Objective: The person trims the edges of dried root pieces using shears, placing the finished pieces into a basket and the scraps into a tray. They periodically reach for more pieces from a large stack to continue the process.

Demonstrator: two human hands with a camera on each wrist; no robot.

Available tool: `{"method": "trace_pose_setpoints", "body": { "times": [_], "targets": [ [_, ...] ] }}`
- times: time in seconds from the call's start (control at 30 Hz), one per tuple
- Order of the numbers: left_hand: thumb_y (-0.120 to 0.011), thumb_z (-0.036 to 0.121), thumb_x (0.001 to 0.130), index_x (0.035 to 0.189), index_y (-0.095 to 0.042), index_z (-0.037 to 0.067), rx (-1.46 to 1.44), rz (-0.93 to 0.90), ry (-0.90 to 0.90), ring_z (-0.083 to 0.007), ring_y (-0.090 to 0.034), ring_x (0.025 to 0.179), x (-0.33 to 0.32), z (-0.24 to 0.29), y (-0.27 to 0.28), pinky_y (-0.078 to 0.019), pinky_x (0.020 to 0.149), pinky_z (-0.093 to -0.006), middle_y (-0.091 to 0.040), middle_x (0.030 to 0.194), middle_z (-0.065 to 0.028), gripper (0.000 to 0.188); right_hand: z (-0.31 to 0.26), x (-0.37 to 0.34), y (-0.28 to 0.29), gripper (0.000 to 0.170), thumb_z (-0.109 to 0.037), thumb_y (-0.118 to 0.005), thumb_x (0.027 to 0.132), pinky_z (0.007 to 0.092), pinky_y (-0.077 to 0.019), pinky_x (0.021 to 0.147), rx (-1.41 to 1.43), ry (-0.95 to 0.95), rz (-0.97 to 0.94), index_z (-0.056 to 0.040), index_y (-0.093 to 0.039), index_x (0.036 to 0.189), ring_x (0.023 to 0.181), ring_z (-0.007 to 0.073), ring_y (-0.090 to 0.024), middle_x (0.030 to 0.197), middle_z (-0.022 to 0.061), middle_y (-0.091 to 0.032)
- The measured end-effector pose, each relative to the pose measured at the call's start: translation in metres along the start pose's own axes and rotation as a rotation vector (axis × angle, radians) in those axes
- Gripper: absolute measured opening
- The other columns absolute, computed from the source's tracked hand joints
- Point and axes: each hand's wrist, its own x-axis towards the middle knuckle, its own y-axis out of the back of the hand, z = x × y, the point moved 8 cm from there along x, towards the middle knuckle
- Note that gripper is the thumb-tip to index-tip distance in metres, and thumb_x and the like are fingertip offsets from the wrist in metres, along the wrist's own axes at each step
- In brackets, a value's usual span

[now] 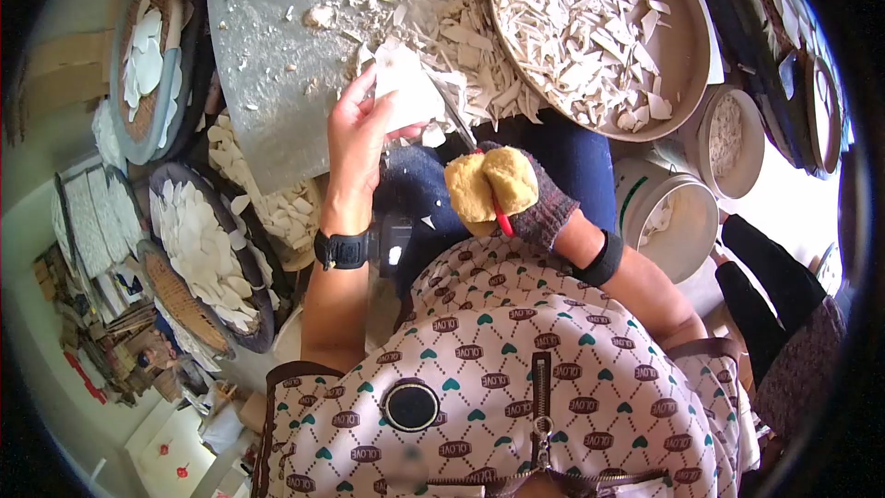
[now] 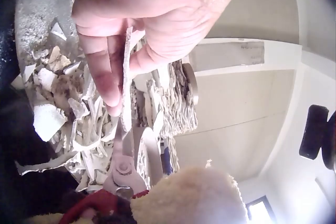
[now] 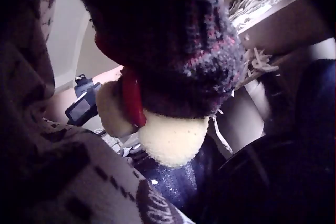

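My bare left hand (image 1: 355,148) pinches a thin, flat white piece (image 1: 407,90) between thumb and fingers, above the littered worktop. Edge-on in the left wrist view, the white piece (image 2: 126,79) stands upright. My right hand (image 1: 551,201), in a dark knitted glove, grips red-handled scissors (image 2: 124,167). Yellow foam pads (image 1: 490,186) wrap the handles. The scissor blades point up toward the lower edge of the piece and overlap it in the left wrist view. In the right wrist view, glove and foam hide the blades.
Cut strips (image 1: 470,41) and crumbs lie over the grey worktop (image 1: 263,83). A round tray (image 1: 698,55) of strips stands at its right. Buckets (image 1: 696,254) are below it. Baskets of white pieces (image 1: 198,244) stand at left. Another person's dark-clothed leg (image 1: 770,267) shows at right.
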Motion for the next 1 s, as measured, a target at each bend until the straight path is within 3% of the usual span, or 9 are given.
{"method": "trace_pose_setpoints", "body": {
  "times": [0.03,0.07,0.17,0.4,0.5,0.7,0.73,0.87,1.0],
  "targets": [
    [-0.052,0.006,0.085,0.124,-0.037,-0.003,-0.005,0.01,-0.005,-0.0219,-0.065,0.069,-0.001,0.001,0.0,-0.0536,0.055,-0.0268,-0.062,0.093,-0.0159,0.043,0.004,0.001,0.001,0.027,-0.013,-0.067,0.075,0.0285,-0.0479,0.081,0.096,-0.037,0.009,-0.0046,-0.058,0.098,0.087,0.0161,-0.061,0.094,0.0059,-0.063],
    [-0.051,0.007,0.085,0.123,-0.038,-0.002,-0.01,0.02,-0.006,-0.0218,-0.064,0.07,-0.002,0.002,0.001,-0.0533,0.056,-0.0268,-0.061,0.095,-0.016,0.04,-0.001,0.003,0.001,0.025,-0.014,-0.064,0.078,0.0289,-0.0482,0.081,-0.282,0.082,-0.015,-0.0026,-0.057,0.099,0.089,0.0163,-0.06,0.097,0.0077,-0.062],
    [-0.051,0.006,0.086,0.118,-0.036,-0.002,0.031,0.008,-0.047,-0.0229,-0.064,0.07,-0.001,0.006,0.004,-0.0533,0.055,-0.027,-0.061,0.094,-0.0167,0.037,0.013,0.005,-0.015,0.025,-0.016,-0.061,0.082,0.0298,-0.0484,0.081,0.704,-0.125,-0.09,-0.0003,-0.056,0.101,0.092,0.0172,-0.06,0.099,0.0095,-0.061],
    [-0.052,0.007,0.085,0.114,-0.037,-0.002,0.091,0.031,-0.076,-0.0216,-0.064,0.067,-0.008,0.02,0.009,-0.0528,0.055,-0.026,-0.061,0.092,-0.0163,0.033,-0.001,0.013,-0.033,0.028,-0.015,-0.052,0.088,0.0307,-0.0472,0.085,0.977,-0.136,-0.337,0.0044,-0.051,0.108,0.095,0.0191,-0.059,0.106,0.0119,-0.058],
    [-0.053,0.006,0.084,0.113,-0.041,-0.002,0.11,0.041,-0.054,-0.0204,-0.064,0.067,-0.007,0.018,0.012,-0.0526,0.055,-0.0252,-0.062,0.091,-0.0149,0.033,0.0,0.013,-0.027,0.023,-0.003,-0.053,0.085,0.0311,-0.0456,0.088,0.761,-0.095,-0.309,-0.0001,-0.053,0.108,0.097,0.017,-0.057,0.106,0.0085,-0.058],
    [-0.057,0.0,0.08,0.113,-0.046,-0.006,0.049,0.048,-0.019,-0.0132,-0.061,0.077,-0.015,0.011,0.012,-0.0518,0.063,-0.0228,-0.061,0.093,-0.0112,0.034,0.007,0.018,-0.009,0.026,-0.016,-0.052,0.088,0.0306,-0.0472,0.084,0.108,0.015,-0.128,0.0031,-0.053,0.106,0.095,0.019,-0.058,0.104,0.0123,-0.059],
    [-0.057,-0.001,0.08,0.112,-0.047,-0.005,0.016,0.102,-0.105,-0.0122,-0.06,0.079,-0.016,0.011,0.015,-0.051,0.065,-0.0223,-0.06,0.094,-0.0104,0.034,0.007,0.02,-0.02,0.026,-0.016,-0.054,0.087,0.0302,-0.0471,0.084,0.551,-0.082,-0.194,0.0015,-0.053,0.107,0.094,0.0178,-0.059,0.104,0.0109,-0.06],
    [-0.058,-0.001,0.079,0.108,-0.049,-0.003,-0.04,0.185,-0.177,-0.0104,-0.058,0.08,-0.017,0.0,0.017,-0.0489,0.07,-0.0215,-0.058,0.095,-0.0083,0.03,-0.014,0.016,-0.02,0.023,-0.017,-0.054,0.087,0.0296,-0.0477,0.081,0.109,0.098,-0.141,0.0007,-0.056,0.101,0.091,0.0162,-0.059,0.1,0.0094,-0.062],
    [-0.057,0.002,0.081,0.108,-0.047,-0.002,-0.044,0.103,-0.061,-0.0151,-0.06,0.082,-0.014,-0.008,0.021,-0.0519,0.068,-0.0267,-0.058,0.097,-0.0105,0.029,-0.004,0.015,-0.017,0.023,-0.015,-0.059,0.084,0.0278,-0.0468,0.082,0.081,-0.003,-0.168,-0.0007,-0.057,0.102,0.091,0.0129,-0.059,0.099,0.0071,-0.061]
  ]
}}
